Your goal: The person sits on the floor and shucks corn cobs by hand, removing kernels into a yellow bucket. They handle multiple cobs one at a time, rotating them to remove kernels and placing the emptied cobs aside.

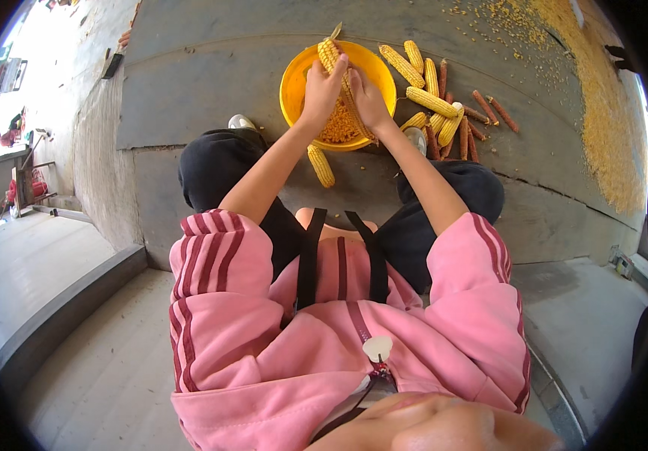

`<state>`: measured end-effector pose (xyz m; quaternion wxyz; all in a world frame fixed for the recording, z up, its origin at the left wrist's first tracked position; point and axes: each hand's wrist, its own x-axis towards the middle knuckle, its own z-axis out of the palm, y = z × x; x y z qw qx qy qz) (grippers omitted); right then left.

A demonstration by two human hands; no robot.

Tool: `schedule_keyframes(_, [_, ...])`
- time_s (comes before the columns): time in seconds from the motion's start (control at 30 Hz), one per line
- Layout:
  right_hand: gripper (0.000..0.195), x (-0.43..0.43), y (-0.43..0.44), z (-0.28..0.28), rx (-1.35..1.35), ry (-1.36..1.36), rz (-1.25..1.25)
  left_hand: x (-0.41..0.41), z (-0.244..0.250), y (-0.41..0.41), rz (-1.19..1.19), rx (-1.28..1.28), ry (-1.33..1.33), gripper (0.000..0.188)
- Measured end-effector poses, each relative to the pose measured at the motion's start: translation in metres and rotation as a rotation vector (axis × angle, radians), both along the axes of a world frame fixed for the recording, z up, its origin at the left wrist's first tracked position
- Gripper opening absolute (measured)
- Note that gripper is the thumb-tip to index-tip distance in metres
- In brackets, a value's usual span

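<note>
Both hands are over a yellow plastic bucket, close together. My left hand grips a yellow ear of corn that tilts up past the far rim, with a bit of dry husk at its tip. Against it my right hand holds a long brownish-yellow piece, which looks like a partly stripped cob and slants down to the near rim. Fingers hide where the two meet. Loose corn kernels lie in the bucket. One whole ear rests on the floor, just in front of the bucket.
Right of the bucket lie several full ears mixed with bare reddish cobs. Farther right, kernels spread in a broad band over the concrete floor. My shoes flank the bucket. A low ledge runs along the left.
</note>
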<state>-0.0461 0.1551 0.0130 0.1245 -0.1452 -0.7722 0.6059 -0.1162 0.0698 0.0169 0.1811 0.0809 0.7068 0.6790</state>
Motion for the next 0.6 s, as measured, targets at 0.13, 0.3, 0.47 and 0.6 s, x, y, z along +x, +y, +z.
schedule_keyframes(0.13, [0.048,0.007,-0.013,-0.002,-0.001,-0.051,0.018,0.001,0.007,-0.003,0.071,0.217,-0.273,0.018])
schedule_keyframes(0.3, [0.048,0.007,-0.014,-0.010,0.010,-0.156,0.052,0.000,0.000,-0.010,-0.027,0.296,-0.357,0.012])
schedule_keyframes(0.47, [0.048,0.006,-0.006,-0.015,-0.154,-0.177,-0.031,0.003,0.005,-0.006,0.017,0.323,-0.410,0.008])
schedule_keyframes(0.6, [0.047,0.002,-0.012,-0.013,-0.277,-0.102,-0.055,0.002,0.001,-0.005,0.014,0.266,-0.366,0.008])
